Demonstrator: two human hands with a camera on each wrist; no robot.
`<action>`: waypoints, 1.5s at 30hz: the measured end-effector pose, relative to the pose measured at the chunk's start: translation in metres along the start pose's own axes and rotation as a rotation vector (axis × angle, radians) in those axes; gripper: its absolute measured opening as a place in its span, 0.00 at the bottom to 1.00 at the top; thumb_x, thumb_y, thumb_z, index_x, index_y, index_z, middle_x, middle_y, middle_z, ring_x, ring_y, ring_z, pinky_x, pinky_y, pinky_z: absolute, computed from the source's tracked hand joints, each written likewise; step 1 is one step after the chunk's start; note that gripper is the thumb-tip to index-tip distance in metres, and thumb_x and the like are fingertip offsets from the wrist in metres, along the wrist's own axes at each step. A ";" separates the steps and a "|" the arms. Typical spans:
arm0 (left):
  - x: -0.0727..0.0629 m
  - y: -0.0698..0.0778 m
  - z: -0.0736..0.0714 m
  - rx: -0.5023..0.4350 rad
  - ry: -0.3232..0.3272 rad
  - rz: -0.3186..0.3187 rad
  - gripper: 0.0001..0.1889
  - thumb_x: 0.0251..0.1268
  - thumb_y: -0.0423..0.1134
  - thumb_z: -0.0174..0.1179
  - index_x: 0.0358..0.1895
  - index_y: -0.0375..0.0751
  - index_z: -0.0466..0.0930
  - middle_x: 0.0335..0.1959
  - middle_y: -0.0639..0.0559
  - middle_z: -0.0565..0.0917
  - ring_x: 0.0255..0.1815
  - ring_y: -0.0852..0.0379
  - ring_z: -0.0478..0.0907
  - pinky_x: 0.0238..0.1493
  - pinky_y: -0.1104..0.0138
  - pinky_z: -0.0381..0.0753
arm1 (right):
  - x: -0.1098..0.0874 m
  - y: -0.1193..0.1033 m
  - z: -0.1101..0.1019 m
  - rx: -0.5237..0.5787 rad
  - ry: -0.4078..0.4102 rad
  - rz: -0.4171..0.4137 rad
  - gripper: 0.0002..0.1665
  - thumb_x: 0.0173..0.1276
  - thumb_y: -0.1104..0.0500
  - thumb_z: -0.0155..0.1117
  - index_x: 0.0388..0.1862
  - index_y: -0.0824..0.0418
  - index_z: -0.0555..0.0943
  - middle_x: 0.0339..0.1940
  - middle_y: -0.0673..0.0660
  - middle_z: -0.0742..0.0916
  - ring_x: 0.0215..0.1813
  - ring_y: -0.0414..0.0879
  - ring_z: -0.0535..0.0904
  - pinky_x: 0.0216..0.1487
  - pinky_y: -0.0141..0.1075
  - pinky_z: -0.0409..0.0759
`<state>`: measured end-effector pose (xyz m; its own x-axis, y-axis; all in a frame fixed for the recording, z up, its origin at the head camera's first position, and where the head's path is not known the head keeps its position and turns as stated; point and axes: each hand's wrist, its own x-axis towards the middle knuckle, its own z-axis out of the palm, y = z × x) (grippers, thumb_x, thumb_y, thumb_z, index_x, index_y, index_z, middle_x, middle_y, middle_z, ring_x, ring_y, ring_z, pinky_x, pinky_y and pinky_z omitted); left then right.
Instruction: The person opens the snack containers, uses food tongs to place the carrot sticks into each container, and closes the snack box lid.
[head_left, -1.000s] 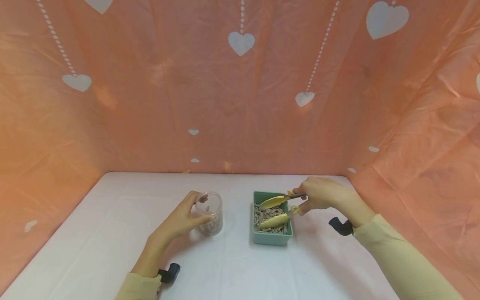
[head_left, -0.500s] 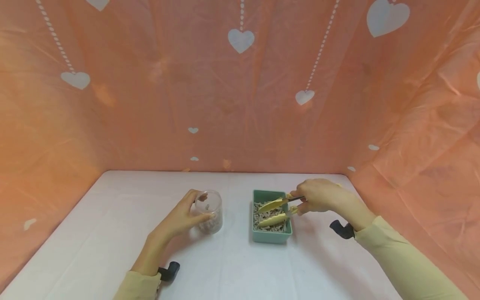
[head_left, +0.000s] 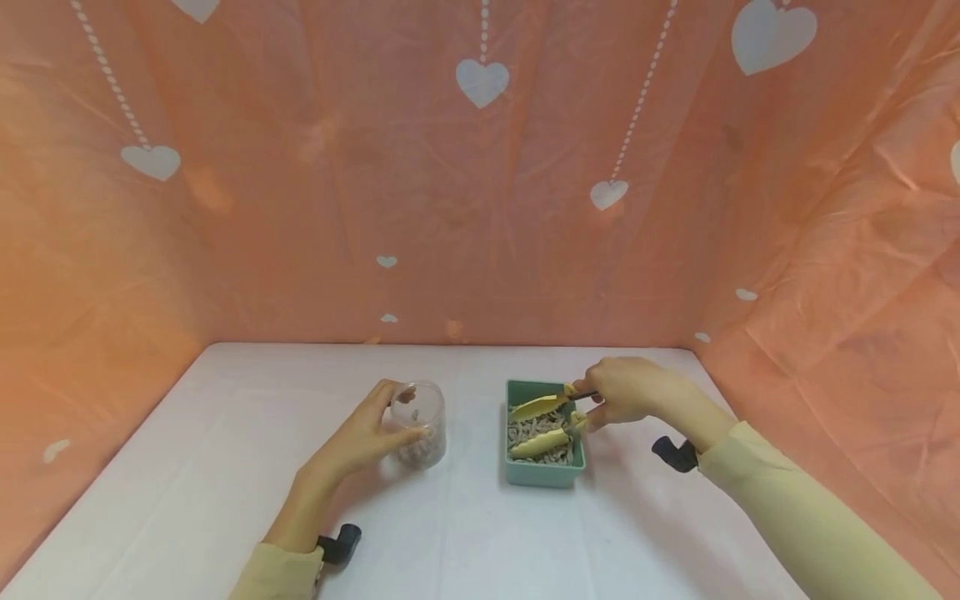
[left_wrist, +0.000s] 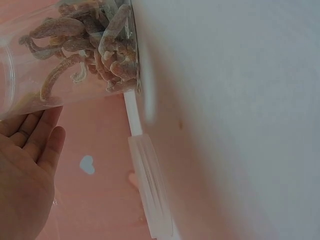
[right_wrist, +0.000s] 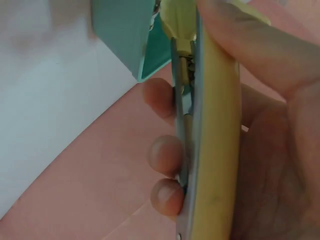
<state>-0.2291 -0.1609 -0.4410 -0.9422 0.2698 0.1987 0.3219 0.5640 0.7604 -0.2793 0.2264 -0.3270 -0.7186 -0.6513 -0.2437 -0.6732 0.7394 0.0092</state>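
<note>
My left hand [head_left: 360, 433] holds a clear jar [head_left: 437, 437] upright on the white table, thumb and fingers round its sides. In the left wrist view, brown wrinkled dried pieces [left_wrist: 110, 52] lie in the jar's lower part. My right hand [head_left: 628, 390] grips yellow-tipped tongs over a green rectangular tub [head_left: 543, 477]. The two tong heads are spread apart among grey-brown pieces [head_left: 531, 428] in the tub. In the right wrist view, the thumb lies along the yellow handle [right_wrist: 217, 150] and fingertips [right_wrist: 166, 156] curl round the other side. The tong tips are partly hidden there.
The white table [head_left: 480, 542] has a gap of bare cloth between jar and tub. An orange curtain [head_left: 300, 208] with white hearts encloses the back and sides. A translucent ridged strip [left_wrist: 150, 187] shows in the left wrist view.
My right hand has shifted slightly left, carrying the tong heads further over the tub. The heads drew closer together, then spread again. The left hand and jar stayed put.
</note>
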 end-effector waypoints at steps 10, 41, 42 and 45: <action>-0.001 0.000 -0.001 0.006 0.010 0.009 0.33 0.63 0.49 0.74 0.65 0.36 0.72 0.64 0.41 0.77 0.71 0.36 0.70 0.73 0.37 0.65 | -0.009 -0.011 0.004 -0.094 0.037 -0.008 0.22 0.63 0.47 0.79 0.53 0.55 0.88 0.27 0.45 0.79 0.29 0.39 0.73 0.32 0.37 0.77; -0.001 0.000 0.000 -0.012 -0.007 -0.014 0.36 0.64 0.51 0.74 0.68 0.36 0.71 0.66 0.42 0.76 0.74 0.37 0.68 0.74 0.37 0.63 | -0.030 0.015 0.033 -0.013 0.276 -0.154 0.16 0.67 0.44 0.75 0.48 0.48 0.89 0.29 0.37 0.81 0.28 0.34 0.74 0.30 0.39 0.78; -0.001 0.000 0.000 -0.011 -0.006 -0.013 0.36 0.64 0.51 0.74 0.68 0.35 0.71 0.66 0.43 0.76 0.73 0.37 0.68 0.74 0.38 0.63 | -0.031 0.016 0.035 -0.006 0.284 -0.151 0.16 0.67 0.44 0.74 0.48 0.48 0.89 0.29 0.37 0.81 0.28 0.34 0.74 0.30 0.39 0.77; -0.002 0.000 0.000 -0.010 -0.004 -0.017 0.36 0.64 0.51 0.74 0.68 0.35 0.71 0.65 0.42 0.76 0.73 0.37 0.68 0.74 0.38 0.63 | -0.034 0.018 0.040 0.009 0.313 -0.146 0.16 0.66 0.42 0.74 0.47 0.48 0.89 0.30 0.38 0.82 0.29 0.35 0.75 0.31 0.39 0.78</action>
<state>-0.2275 -0.1616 -0.4411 -0.9471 0.2636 0.1830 0.3048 0.5608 0.7698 -0.2599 0.2683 -0.3576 -0.6347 -0.7698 0.0676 -0.7721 0.6354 -0.0127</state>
